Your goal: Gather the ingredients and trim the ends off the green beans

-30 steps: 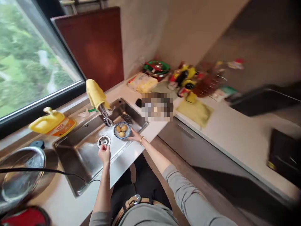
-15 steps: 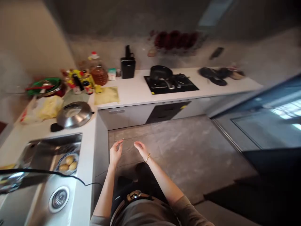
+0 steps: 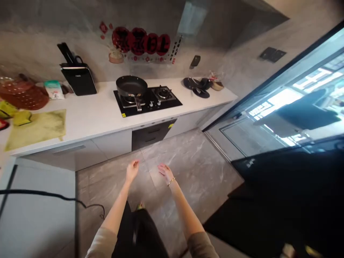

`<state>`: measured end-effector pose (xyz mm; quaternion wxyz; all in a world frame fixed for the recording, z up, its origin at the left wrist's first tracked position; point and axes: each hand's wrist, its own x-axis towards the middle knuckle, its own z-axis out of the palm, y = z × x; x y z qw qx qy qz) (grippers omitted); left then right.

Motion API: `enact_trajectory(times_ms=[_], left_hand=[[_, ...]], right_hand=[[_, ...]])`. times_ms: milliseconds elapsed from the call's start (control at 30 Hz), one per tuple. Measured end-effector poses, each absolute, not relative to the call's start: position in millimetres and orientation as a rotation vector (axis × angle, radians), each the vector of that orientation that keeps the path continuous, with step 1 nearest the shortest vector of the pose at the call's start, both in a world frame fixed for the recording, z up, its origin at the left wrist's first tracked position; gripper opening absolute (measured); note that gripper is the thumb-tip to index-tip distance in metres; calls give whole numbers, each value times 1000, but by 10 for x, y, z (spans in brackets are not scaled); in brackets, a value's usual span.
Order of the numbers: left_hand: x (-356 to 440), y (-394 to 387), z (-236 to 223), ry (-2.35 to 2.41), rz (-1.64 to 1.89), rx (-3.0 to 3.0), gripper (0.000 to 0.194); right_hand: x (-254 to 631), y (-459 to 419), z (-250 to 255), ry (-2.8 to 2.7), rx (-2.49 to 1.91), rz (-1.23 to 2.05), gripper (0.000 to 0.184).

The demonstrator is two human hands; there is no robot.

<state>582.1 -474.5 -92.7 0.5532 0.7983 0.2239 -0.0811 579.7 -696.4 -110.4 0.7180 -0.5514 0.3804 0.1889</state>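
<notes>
L hand (image 3: 132,171) & R hand (image 3: 166,173) apart over flr (image 3: 185,157), grip released on both; pan (image 3: 131,86) on hob (image 3: 169,103).

Readable text: large black Chinese characters 蒸蒸日上, one per circle, on the row of four red round wall decals (image 3: 141,40) above the surface. Vertical column of small black characters (image 3: 175,49) right of it, too small to read; same for the mark on the small red diamond-shaped decal (image 3: 103,27) at left. Pale lettering on the black slab-shaped knife block (image 3: 80,81), blurred. Print on the white packet with green top (image 3: 54,90), illegible.
</notes>
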Motion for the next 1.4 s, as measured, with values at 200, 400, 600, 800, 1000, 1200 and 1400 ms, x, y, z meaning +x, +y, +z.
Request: enact_trajectory(times_ms=[200, 400, 600, 800, 1000, 1200, 1400], left_hand=[[6369, -5268, -1970, 535, -326, 2030, 25], [7074, -5290, -2875, 649, -349, 2142, 25], [7862, -5451, -3459, 574, -275, 2142, 26], [8352, -5940, -3679, 554, -306, 2098, 28], [8667, -6223, -3509, 465, -102, 2110, 31], [8835, -6333, -3692, 419, -173, 2172, 30], [9020, -6600, -4134, 388, -368, 2299, 39]], right_hand=[[7384, -7224, -2249, 843, -1112, 437, 22], [9043, -7033, -3422, 862, -991, 377, 19], [9970, -6978, -4264, 921, -837, 363, 21], [10135, -7049, -4556, 923, -756, 417, 26], [9707, -7221, -4452, 932, -778, 445, 31], [8934, -7654, -4232, 1021, -860, 453, 42], [8244, -8007, -4188, 1026, -942, 475, 48]])
